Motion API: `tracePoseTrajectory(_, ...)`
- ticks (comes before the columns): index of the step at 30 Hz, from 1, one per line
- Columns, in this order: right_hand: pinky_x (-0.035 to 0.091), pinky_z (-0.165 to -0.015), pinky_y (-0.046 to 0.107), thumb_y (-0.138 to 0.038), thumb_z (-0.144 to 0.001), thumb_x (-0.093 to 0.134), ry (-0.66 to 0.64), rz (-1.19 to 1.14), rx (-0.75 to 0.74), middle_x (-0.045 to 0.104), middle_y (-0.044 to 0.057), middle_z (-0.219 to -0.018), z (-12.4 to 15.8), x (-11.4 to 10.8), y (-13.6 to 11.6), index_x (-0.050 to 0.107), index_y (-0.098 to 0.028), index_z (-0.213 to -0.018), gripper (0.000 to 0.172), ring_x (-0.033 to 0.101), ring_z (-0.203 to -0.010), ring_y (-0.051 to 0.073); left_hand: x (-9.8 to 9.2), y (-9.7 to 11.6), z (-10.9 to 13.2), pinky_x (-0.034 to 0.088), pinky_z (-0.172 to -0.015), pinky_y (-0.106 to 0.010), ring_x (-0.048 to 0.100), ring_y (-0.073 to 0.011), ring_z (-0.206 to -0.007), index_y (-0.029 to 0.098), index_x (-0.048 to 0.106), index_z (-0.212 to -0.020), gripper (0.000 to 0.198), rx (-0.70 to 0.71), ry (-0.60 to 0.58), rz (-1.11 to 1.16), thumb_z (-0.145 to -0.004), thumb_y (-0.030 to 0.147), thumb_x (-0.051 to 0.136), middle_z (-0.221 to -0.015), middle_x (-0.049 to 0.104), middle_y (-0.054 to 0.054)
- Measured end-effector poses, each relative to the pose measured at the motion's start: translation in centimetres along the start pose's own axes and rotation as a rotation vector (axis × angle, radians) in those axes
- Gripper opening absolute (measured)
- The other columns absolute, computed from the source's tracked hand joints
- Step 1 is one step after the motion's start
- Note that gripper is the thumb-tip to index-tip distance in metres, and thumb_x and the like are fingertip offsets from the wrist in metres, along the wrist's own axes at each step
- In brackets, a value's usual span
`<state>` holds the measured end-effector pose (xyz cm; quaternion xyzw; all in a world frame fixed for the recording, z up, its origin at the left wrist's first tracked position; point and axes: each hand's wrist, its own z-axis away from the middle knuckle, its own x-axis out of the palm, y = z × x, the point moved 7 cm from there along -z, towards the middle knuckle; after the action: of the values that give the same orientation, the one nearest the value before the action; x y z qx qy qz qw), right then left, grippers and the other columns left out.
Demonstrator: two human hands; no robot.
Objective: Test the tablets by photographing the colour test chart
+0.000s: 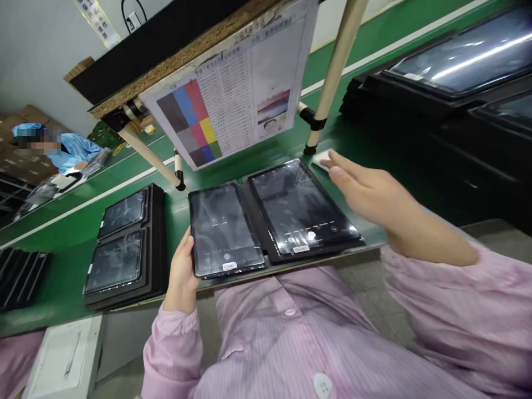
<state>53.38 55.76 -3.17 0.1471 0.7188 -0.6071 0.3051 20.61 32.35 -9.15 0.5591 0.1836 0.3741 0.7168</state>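
Observation:
Two black tablets lie side by side at the near edge of the green bench. My left hand (pixel 182 271) grips the left tablet (pixel 224 230) at its lower left corner, thumb on the glass. The right tablet (pixel 301 208) rests on a black tray and shows a lit camera screen. My right hand (pixel 369 191) hovers above and to the right of that tablet, fingers stretched out and slightly blurred, holding nothing. A small white object (pixel 321 159) lies just beyond its fingertips.
A colour test chart (pixel 233 88) hangs tilted from a shelf over the tablets, held by pipe legs (pixel 334 72). A stack of black trays with tablets (pixel 122 244) stands left. More black trays (pixel 449 83) stand right. Another person in blue (pixel 62 147) sits far left.

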Motion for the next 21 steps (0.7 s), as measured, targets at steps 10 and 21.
tracePoseTrajectory(10,0.020,-0.126,0.036,-0.044,-0.097,0.052,-0.100,-0.488,0.280,0.039,0.013,-0.157,0.2,4.4,9.2,0.047,-0.018,-0.151,0.060,0.035,-0.149,0.024,10.2,0.1,5.1,0.002,-0.125,-0.061,0.028,-0.0358,-0.152,0.016,0.058,-0.140,0.051,0.668,-0.253,-0.863,-0.091,0.032,0.058,-0.148,0.054,-0.018)
tracePoseTrajectory(21,0.051,-0.105,0.042,-0.069,-0.092,0.047,-0.040,-0.566,0.349,0.055,0.013,-0.145,0.8,2.2,5.8,0.054,-0.026,-0.145,0.069,0.060,-0.127,0.030,18.1,-4.8,6.8,0.027,-0.124,-0.046,0.025,-0.0302,-0.153,0.016,0.024,-0.159,0.069,0.485,-0.514,-0.597,-0.098,0.041,0.047,-0.163,0.029,-0.021)
